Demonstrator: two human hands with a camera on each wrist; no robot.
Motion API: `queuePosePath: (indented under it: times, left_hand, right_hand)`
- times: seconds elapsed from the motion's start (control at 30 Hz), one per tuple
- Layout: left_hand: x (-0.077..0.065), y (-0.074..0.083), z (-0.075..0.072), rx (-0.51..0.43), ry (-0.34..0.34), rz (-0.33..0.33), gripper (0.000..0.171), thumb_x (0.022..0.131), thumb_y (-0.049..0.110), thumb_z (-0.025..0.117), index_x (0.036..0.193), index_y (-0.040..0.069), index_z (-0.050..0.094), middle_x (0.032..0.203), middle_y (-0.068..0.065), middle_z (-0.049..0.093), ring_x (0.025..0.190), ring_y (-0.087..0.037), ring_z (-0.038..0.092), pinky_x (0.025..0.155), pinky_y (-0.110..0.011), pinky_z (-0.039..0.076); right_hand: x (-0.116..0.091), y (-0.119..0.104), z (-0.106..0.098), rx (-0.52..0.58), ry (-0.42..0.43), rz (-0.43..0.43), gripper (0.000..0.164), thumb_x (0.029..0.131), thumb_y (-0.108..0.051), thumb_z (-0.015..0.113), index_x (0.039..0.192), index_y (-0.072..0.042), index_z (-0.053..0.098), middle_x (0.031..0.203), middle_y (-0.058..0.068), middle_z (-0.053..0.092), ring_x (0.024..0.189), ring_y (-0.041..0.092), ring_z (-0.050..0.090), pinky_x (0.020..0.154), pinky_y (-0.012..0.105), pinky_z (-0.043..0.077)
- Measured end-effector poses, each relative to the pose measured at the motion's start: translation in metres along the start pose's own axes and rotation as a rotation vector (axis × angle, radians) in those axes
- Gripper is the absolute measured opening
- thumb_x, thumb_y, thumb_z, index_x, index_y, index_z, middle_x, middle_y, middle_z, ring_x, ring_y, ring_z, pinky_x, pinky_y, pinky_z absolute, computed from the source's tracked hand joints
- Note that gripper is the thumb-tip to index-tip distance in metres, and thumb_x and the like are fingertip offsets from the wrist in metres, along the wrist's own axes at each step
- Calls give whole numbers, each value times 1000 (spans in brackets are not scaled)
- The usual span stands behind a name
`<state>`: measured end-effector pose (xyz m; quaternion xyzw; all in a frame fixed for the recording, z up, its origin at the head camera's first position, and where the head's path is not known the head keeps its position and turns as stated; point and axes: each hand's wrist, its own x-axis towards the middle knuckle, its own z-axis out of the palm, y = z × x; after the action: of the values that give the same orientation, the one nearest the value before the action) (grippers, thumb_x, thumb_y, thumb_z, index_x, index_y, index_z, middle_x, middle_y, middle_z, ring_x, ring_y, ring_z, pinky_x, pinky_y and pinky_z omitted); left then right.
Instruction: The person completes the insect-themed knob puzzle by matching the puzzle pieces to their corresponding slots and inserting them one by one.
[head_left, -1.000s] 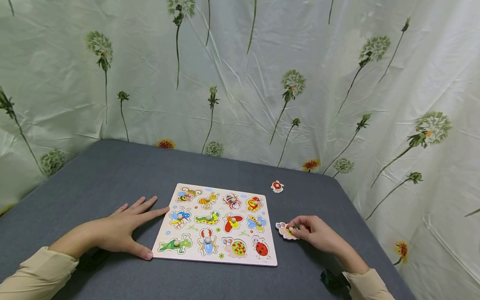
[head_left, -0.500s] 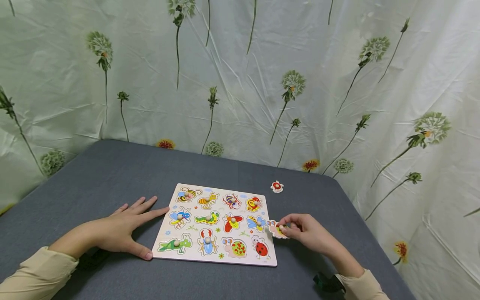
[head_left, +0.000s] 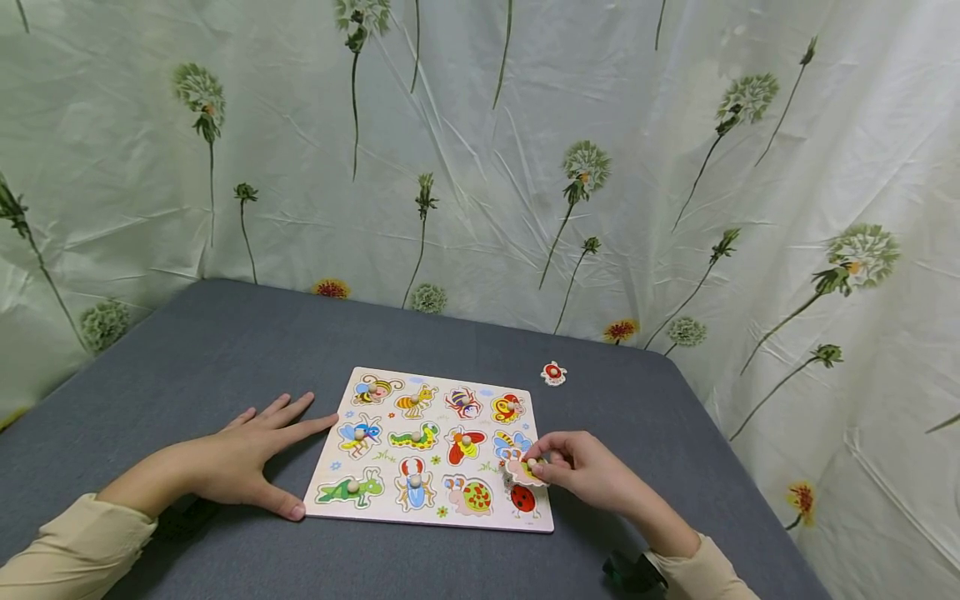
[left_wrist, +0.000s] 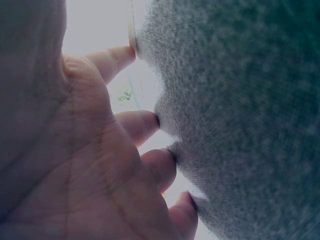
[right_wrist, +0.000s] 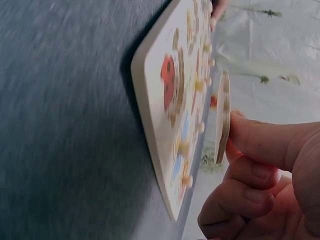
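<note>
My right hand (head_left: 588,468) pinches a wooden snail puzzle piece (head_left: 517,474) by its knob, over the right side of the puzzle board (head_left: 392,493). In the right wrist view the snail piece (right_wrist: 223,117) is edge-on, raised off the board's surface. It partly covers the printed ladybug (head_left: 522,498) in the head view. My left hand (head_left: 240,463) lies spread at the board's left edge, thumb and index fingertips right at the rim. Snail (head_left: 471,496) and ladybug pictures on the board carry no knobs; the other insects have knobbed pieces.
A loose red ladybug piece (head_left: 554,373) lies on the dark grey tabletop (head_left: 442,333), beyond the board's far right corner. Behind the table hangs a pale curtain (head_left: 480,167) with dandelion prints.
My right hand has carried the snail piece leftward from the tabletop beside the board to above the board's right side. My left hand and the board have stayed put.
</note>
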<state>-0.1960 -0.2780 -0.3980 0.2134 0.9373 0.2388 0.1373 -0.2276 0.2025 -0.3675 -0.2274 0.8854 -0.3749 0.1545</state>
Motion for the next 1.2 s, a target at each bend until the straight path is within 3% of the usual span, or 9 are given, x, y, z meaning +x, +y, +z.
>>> queuePosePath:
  times: [0.6, 0.77, 1.2]
  left_hand:
    - [0, 0, 1, 6, 7, 2, 117, 76, 67, 89, 170, 25, 34, 177, -33, 12, 158, -68, 4, 116, -88, 4]
    - [0, -1, 1, 7, 6, 2, 117, 76, 67, 89, 170, 25, 34, 177, -33, 12, 158, -68, 4, 115, -88, 4]
    - [0, 0, 1, -3, 7, -5, 118, 75, 68, 89, 170, 26, 34, 177, -33, 11, 158, -68, 3, 116, -88, 3]
  right_hand:
    - [19, -23, 33, 12, -90, -29, 14, 103, -21, 73, 108, -9, 78, 66, -7, 43, 54, 3, 35, 51, 19, 29]
    - [22, -27, 41, 46, -103, -28, 13, 103, -19, 74, 106, -8, 78, 63, -7, 41, 53, 4, 36, 50, 20, 29]
    - [27, -30, 56, -7, -118, -77, 4, 99, -13, 76, 102, -11, 79, 60, -10, 43, 51, 1, 34, 51, 18, 28]
